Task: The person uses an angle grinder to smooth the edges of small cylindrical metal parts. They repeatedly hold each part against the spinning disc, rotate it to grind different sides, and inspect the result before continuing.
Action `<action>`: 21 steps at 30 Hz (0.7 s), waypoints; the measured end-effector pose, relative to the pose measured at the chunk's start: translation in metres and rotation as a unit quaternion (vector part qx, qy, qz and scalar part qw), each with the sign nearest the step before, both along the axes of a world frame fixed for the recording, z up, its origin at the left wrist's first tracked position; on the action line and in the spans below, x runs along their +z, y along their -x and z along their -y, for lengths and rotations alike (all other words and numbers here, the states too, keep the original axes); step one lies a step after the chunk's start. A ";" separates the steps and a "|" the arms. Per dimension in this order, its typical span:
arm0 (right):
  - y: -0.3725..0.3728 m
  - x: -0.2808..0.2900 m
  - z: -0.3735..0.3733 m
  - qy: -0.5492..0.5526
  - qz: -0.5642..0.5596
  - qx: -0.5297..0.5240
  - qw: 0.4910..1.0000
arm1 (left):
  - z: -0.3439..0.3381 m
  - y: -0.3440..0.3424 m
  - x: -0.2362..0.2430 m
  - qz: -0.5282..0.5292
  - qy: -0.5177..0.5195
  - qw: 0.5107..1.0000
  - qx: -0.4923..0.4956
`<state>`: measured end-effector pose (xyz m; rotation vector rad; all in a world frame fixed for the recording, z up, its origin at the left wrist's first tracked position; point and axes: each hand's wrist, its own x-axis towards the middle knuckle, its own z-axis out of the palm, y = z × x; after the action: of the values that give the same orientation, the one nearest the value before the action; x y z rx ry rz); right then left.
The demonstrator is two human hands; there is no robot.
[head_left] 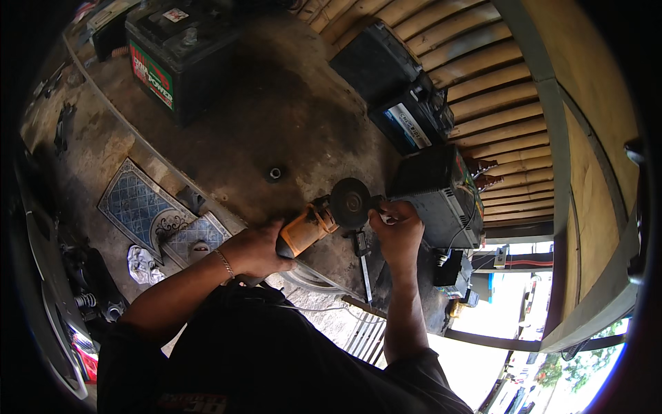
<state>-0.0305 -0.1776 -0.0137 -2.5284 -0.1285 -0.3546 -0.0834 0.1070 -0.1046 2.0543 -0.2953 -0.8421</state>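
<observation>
Angle grinder [321,224], orange body with a dark disc [349,202], lies over the stained concrete floor [276,110], just beside a grey box-shaped unit [441,196] near the slatted wall. Left hand [258,250] is wrapped closed round the rear of the body; right hand [396,228] is pinched closed at the disc's edge, on what I cannot tell. Likely heavy, rigid, disc brittle; grip the body.

Black sleeves [165,324], thin wrist bracelet [223,263]
</observation>
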 end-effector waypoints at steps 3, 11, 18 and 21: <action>0.002 0.005 -0.006 0.028 0.016 0.006 0.999 | 0.000 0.001 0.001 0.009 0.003 1.000 0.000; 0.002 0.009 -0.008 0.095 0.058 0.042 0.993 | 0.000 0.000 -0.001 0.011 -0.008 1.000 -0.006; 0.002 0.009 -0.012 0.101 0.064 0.060 0.991 | 0.000 0.001 0.003 0.012 -0.013 1.000 -0.003; 0.003 0.010 -0.014 0.101 0.067 0.062 0.991 | -0.002 0.000 0.005 0.004 0.000 1.000 -0.007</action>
<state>-0.0332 -0.1637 -0.0038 -2.6783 -0.3902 -0.4842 -0.0834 0.1085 -0.0997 2.0583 -0.3140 -0.8434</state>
